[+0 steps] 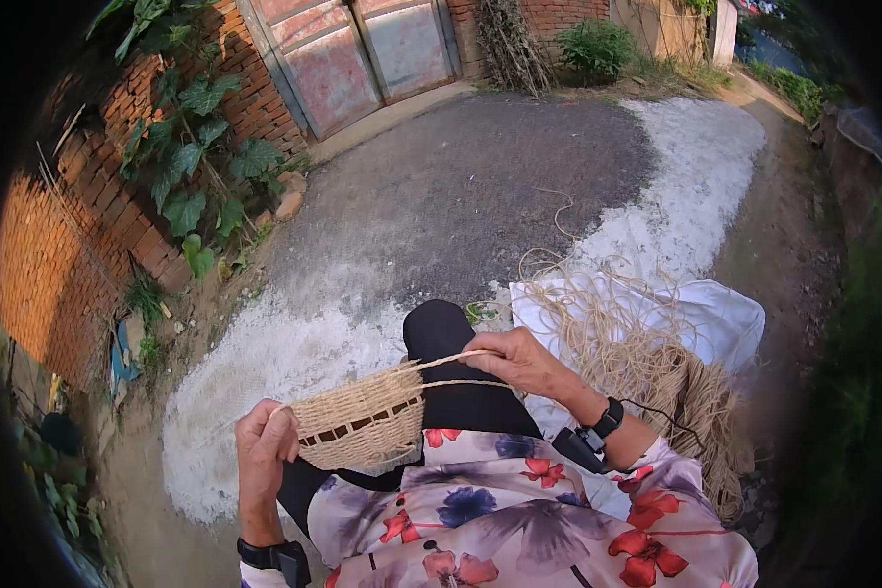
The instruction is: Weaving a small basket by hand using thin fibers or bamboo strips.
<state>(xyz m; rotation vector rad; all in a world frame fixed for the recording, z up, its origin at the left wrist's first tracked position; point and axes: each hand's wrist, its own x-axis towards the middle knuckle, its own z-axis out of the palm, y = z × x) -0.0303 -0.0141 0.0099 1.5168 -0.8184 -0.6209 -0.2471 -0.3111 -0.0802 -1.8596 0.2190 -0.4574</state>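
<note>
A partly woven straw-coloured basket piece (358,416), with a row of dark gaps along its middle, spans the space above my lap. My left hand (268,434) grips its left end, thumb on top. From its right end run two twisted cords (449,364). My right hand (510,355) pinches the upper cord and holds it out to the right, fingers closed. The lower cord passes just beneath that hand, and its far end is hidden there. A large tangle of loose straw-coloured cord (647,343) lies to the right of my right forearm.
Under the cord heap is a white cloth (730,318). Ahead stretches dark and pale paving (441,186) up to a worn metal gate (372,59). Brick walls and a leafy vine (201,147) stand on the left. Dry stalks (512,44) lean by the gate.
</note>
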